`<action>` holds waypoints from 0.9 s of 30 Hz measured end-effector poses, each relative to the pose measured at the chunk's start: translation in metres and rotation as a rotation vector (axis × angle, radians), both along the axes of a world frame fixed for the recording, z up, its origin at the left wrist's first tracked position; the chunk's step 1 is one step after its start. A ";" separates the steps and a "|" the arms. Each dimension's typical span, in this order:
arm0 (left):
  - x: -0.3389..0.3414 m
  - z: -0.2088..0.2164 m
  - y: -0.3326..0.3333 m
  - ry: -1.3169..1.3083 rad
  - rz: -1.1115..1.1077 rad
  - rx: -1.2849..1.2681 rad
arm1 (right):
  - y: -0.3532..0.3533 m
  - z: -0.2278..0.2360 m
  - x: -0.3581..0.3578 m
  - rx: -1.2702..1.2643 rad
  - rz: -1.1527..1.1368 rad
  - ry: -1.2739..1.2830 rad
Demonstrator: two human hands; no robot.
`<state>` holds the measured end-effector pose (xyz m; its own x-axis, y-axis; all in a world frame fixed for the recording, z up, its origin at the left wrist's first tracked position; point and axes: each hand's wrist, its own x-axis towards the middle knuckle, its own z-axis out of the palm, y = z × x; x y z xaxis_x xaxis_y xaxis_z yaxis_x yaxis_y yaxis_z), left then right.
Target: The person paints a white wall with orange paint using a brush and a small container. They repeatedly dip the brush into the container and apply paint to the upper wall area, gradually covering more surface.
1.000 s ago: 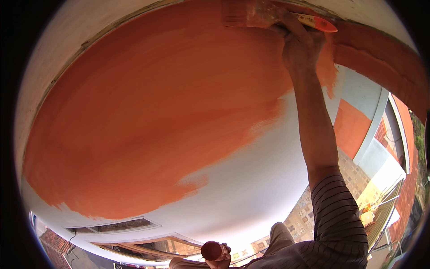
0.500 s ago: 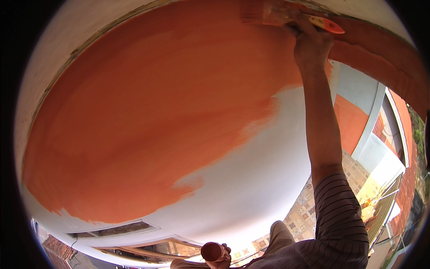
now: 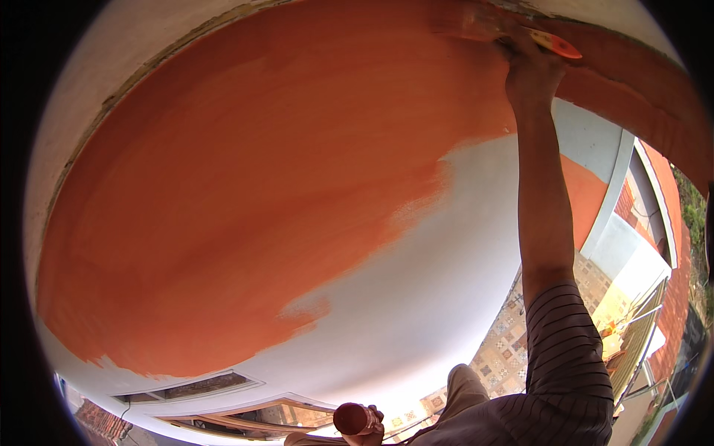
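High up at the right, my right hand (image 3: 534, 73) is wrapped round a wide paintbrush (image 3: 559, 44) with an orange-red and yellowish handle. The bristle end points left against the orange-painted part of the wall (image 3: 245, 171) and is blurred. My right arm is stretched far up, its striped sleeve at the lower right. At the bottom middle, my left hand (image 3: 370, 432) grips a small paint cup (image 3: 351, 419), reddish-brown inside; how much paint it holds I cannot tell. Between the orange area and my arm the wall is white (image 3: 416, 275), with a ragged brushed border.
A pale ledge (image 3: 111, 111) borders the paint along the top and left. Low in the wall are a narrow window (image 3: 193, 385) and a wood-framed opening (image 3: 256, 416). Patterned floor tiles (image 3: 502, 353) lie far below at the right, beside railings and tiled roofs.
My right hand and the paintbrush have moved a little to the right along the top of the wall. My left hand keeps the cup in nearly the same place.
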<state>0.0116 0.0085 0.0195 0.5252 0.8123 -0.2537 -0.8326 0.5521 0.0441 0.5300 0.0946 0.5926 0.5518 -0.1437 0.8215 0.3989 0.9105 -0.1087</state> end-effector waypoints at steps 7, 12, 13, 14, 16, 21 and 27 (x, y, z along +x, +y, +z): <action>0.003 -0.006 -0.001 0.071 0.067 -0.138 | -0.010 0.002 0.031 0.001 -0.055 -0.009; -0.002 -0.004 -0.002 0.013 -0.090 -0.151 | -0.016 0.002 0.058 -0.005 -0.146 -0.035; -0.003 -0.004 -0.002 0.035 -0.104 -0.115 | -0.018 0.001 0.062 0.005 -0.140 -0.022; -0.002 -0.005 -0.001 0.054 -0.117 -0.079 | -0.020 0.001 0.065 0.016 -0.134 -0.010; -0.001 -0.006 0.001 0.086 -0.083 -0.064 | -0.032 -0.001 0.070 -0.087 -1.124 -0.261; 0.001 -0.012 -0.001 0.020 -0.052 -0.140 | -0.077 -0.004 0.057 -0.359 -1.254 -0.337; -0.011 -0.028 0.004 0.023 -0.079 -0.126 | -0.031 -0.022 -0.006 0.010 -0.940 -0.300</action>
<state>0.0005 0.0121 -0.0086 0.5791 0.7294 -0.3641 -0.7859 0.6183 -0.0113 0.5237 0.0632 0.5702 -0.0217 -0.4246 0.9051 0.9704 0.2088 0.1212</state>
